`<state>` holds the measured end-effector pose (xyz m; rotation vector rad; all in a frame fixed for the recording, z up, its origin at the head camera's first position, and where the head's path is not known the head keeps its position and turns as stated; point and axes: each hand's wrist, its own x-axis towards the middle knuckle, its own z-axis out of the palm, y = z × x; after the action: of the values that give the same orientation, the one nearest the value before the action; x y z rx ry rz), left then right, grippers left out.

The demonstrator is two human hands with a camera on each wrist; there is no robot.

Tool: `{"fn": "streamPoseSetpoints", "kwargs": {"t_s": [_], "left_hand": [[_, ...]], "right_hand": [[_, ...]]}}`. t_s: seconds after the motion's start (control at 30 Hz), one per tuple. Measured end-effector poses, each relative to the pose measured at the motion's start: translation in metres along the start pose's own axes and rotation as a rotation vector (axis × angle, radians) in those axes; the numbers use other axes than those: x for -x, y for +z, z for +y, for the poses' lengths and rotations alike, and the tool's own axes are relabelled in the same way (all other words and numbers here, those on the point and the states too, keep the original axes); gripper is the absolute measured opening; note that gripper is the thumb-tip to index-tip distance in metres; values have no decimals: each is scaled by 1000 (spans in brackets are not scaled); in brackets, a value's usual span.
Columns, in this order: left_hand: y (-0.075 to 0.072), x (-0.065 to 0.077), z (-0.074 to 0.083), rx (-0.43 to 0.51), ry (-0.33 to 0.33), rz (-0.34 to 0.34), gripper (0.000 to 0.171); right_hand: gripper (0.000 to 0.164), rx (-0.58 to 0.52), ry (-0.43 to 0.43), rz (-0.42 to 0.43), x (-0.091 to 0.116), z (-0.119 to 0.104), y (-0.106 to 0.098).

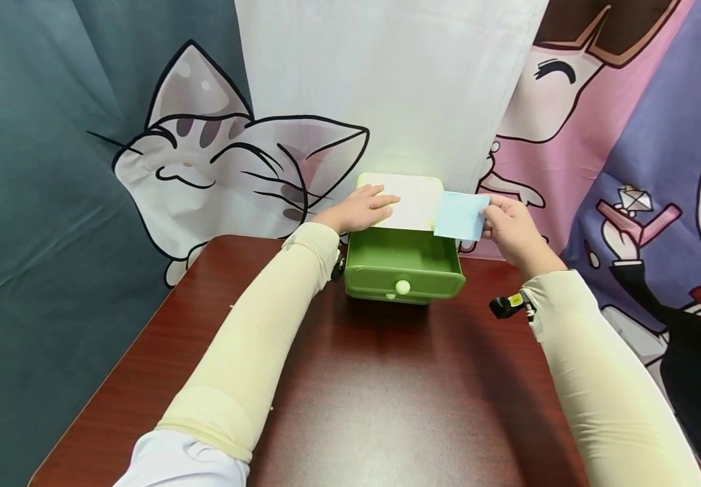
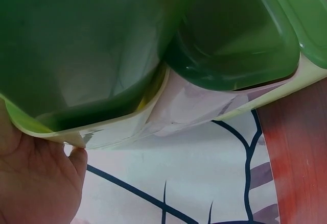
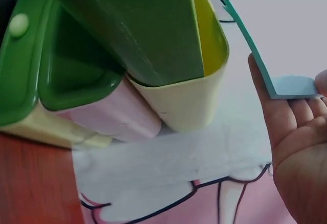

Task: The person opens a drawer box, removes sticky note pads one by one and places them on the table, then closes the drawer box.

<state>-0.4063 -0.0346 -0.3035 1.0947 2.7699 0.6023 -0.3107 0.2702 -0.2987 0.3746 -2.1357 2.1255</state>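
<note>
A small drawer unit [image 1: 414, 189] with a pale top stands at the table's far side. Its top green drawer [image 1: 381, 279] is pulled out; from above, its visible inside holds nothing. My left hand [image 1: 363, 208] rests on the left of the unit's top, fingers extended. In the left wrist view the left hand [image 2: 41, 178] touches the casing's edge, its fingertips hidden. Right of the unit, my right hand [image 1: 511, 226] pinches a light blue sticky note pad [image 1: 461, 215] by its right edge. The pad [image 3: 294, 35] shows some thickness in the right wrist view.
The dark reddish wooden table [image 1: 375, 399] extends toward me. Behind the unit hangs a cartoon-printed cloth [image 1: 399, 81]. Lower drawers, one with a pale round knob [image 3: 19, 25], sit under the top one, in pink [image 3: 135, 114] and cream casings.
</note>
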Motion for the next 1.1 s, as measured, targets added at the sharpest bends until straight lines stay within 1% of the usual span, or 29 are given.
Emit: {"fn": "streamPoseSetpoints", "kwargs": {"t_s": [0.03, 0.1, 0.2, 0.53, 0.67, 0.8, 0.87, 0.97, 1.03, 1.1], "left_hand": [[0, 0, 0, -1, -1, -1, 52], [-1, 0, 0, -3, -2, -2, 52], [-1, 0, -1, -6, -7, -1, 52], [-1, 1, 1, 3, -6, 6, 51], [0, 0, 0, -5, -1, -3, 52], [0, 0, 0, -8, -2, -3, 52], [0, 0, 1, -10, 0, 2, 52], [0, -1, 1, -17, 0, 4, 52], [1, -2, 0, -21, -1, 2, 52], [1, -2, 0, -20, -3, 2, 52]], "right_hand": [[34, -70, 3, 17, 0, 2, -3], [37, -168, 15, 42, 0, 8, -8], [39, -244, 48, 80, 0, 20, -17], [38, -315, 154, 246, 8, 76, -47], [38, -310, 196, 302, 13, 95, -54], [35, -267, 216, 317, 16, 111, -56], [32, -228, 222, 315, 19, 118, -56], [23, -174, 240, 333, 22, 129, -55], [19, -120, 259, 349, 23, 137, -54], [23, -67, 283, 364, 24, 147, -55]]}}
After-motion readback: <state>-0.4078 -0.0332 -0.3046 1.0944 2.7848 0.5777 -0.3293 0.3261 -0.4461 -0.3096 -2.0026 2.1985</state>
